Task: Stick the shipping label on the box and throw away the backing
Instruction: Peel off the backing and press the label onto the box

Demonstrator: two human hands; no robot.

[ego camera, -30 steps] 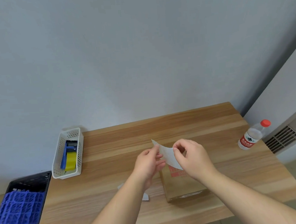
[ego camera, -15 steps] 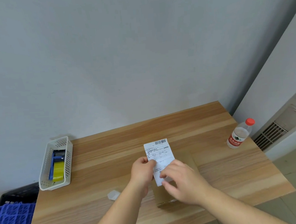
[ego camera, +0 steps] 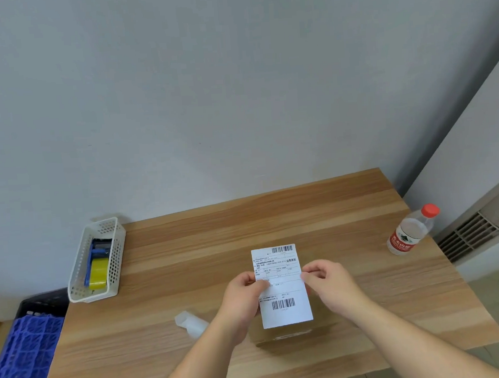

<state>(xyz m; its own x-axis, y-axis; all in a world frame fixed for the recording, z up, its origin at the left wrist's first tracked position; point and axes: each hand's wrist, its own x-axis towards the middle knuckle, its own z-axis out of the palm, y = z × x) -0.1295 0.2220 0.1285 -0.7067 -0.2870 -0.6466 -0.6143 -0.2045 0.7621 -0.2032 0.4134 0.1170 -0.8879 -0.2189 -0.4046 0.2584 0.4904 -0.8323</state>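
A white shipping label (ego camera: 281,287) with two barcodes faces up, printed side towards me. My left hand (ego camera: 244,295) pinches its left edge and my right hand (ego camera: 328,283) pinches its right edge. It hovers flat over a brown cardboard box (ego camera: 285,335), which it mostly hides; only the box's near edge and front face show. I cannot tell whether the label touches the box top. A curled, translucent white backing piece (ego camera: 189,323) lies on the wooden table (ego camera: 187,252) to the left of my left forearm.
A white perforated basket (ego camera: 110,237) with a blue tape dispenser and yellow tape stands at the table's back left. A water bottle (ego camera: 410,230) with a red cap stands at the right edge. A black crate (ego camera: 43,303) with blue plastic sits on the floor, left.
The label went from curved and held up, blank side showing, to flat and printed side up over the box. My right hand moved from its lower part to its right edge.
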